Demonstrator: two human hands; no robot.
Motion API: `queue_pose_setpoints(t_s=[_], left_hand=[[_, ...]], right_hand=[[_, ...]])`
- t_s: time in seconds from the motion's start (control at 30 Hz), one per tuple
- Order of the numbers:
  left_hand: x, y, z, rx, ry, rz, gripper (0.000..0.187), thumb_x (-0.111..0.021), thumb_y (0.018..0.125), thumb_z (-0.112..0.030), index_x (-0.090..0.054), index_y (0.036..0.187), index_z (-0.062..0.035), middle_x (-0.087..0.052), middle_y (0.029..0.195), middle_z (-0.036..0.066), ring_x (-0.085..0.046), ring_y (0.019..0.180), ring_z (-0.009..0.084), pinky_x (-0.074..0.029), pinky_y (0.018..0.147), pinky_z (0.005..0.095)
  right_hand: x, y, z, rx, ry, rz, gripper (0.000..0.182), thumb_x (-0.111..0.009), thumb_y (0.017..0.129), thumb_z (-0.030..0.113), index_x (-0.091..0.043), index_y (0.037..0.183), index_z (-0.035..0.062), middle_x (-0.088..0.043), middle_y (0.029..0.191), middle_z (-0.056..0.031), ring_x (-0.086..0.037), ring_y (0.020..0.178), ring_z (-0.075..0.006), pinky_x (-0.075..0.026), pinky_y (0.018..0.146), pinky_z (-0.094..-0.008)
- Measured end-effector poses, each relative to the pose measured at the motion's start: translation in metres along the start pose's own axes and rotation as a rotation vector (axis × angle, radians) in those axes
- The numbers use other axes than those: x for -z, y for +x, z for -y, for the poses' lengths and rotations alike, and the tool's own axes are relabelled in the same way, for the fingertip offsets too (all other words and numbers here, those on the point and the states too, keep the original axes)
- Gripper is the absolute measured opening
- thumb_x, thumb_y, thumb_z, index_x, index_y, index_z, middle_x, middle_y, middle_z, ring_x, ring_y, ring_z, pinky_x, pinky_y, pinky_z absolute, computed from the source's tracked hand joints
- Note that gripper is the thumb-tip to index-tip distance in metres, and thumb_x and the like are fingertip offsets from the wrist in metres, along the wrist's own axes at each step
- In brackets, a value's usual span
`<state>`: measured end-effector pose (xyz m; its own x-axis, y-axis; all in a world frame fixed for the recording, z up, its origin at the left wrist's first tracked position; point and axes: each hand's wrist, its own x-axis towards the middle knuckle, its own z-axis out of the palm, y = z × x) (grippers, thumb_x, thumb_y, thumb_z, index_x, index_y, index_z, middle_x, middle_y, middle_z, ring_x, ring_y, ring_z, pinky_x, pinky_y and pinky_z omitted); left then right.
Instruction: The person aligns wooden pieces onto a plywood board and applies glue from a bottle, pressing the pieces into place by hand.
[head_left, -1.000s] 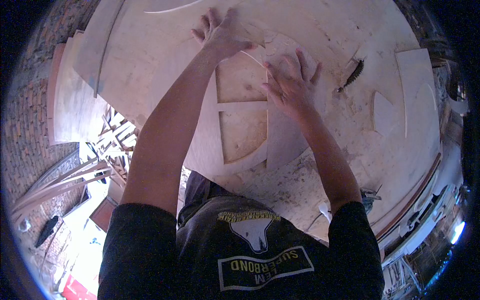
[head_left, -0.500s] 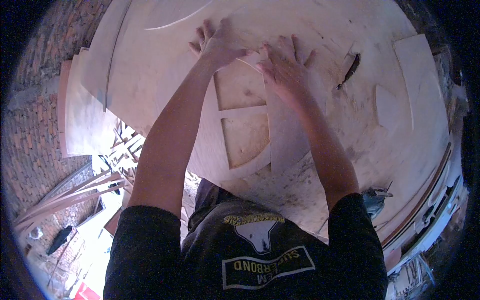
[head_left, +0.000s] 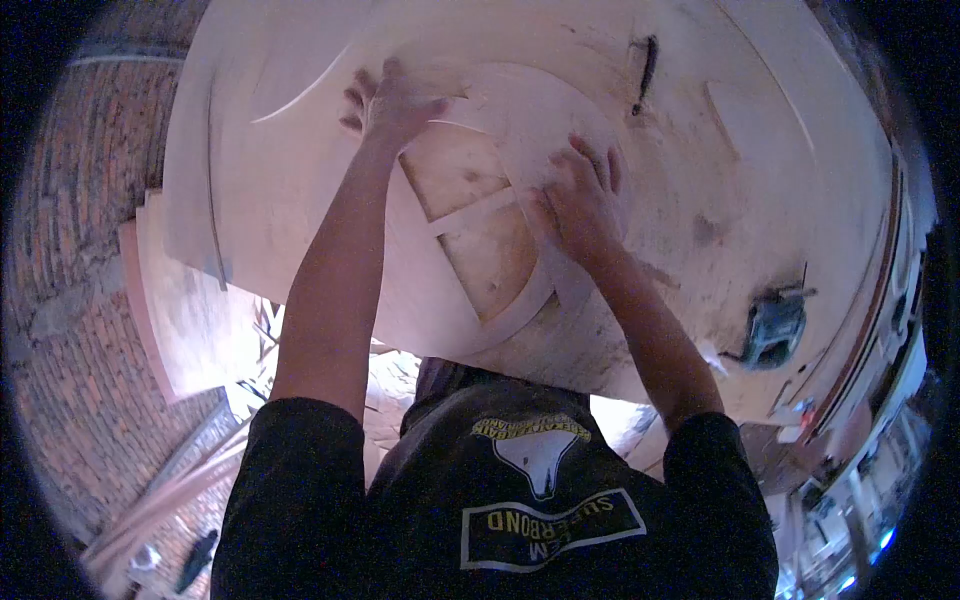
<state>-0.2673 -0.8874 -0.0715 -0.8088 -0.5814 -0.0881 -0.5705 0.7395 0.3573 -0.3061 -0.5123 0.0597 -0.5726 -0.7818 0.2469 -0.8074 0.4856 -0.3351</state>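
A pale rounded wooden frame (head_left: 440, 290) lies flat on a large wooden sheet. A narrow crossbar (head_left: 475, 212) spans its opening, and bare wood shows through on both sides of it. My left hand (head_left: 395, 108) rests at the frame's far left edge, fingers spread, thumb pointing right across its top. On the right side of the opening lies my right hand (head_left: 582, 205), with its fingers apart and slightly bent over the pale wood. Neither hand is wrapped around anything.
A slim dark object (head_left: 645, 75) lies on the sheet (head_left: 690, 180) at far right. Closer to me on the right sits a dark, bulky tool (head_left: 775, 325). A brick wall (head_left: 80, 240) rises at left, with wood strips (head_left: 170, 500) below. Curved boards line the right edge.
My right hand has moved down from the frame's top to its right side. The left hand stays near the top. The view has turned, so frame and sheet appear rotated counterclockwise.
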Motion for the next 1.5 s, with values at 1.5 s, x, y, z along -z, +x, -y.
queue_pose_setpoints(t_s=[1.5], left_hand=[[0.114, -0.175, -0.087, 0.003, 0.123, 0.217, 0.144, -0.085, 0.056, -0.078, -0.014, 0.166, -0.018, 0.011, 0.172, 0.019, 0.01, 0.158, 0.0436, 0.005, 0.112, 0.0817]], right_hand=[[0.084, -0.237, -0.087, -0.912, 0.495, -0.418, 0.031, -0.071, 0.098, 0.013, -0.064, 0.124, -0.0013, -0.071, 0.112, -0.0113, -0.069, 0.095, -0.0182, -0.059, 0.079, -0.0315]])
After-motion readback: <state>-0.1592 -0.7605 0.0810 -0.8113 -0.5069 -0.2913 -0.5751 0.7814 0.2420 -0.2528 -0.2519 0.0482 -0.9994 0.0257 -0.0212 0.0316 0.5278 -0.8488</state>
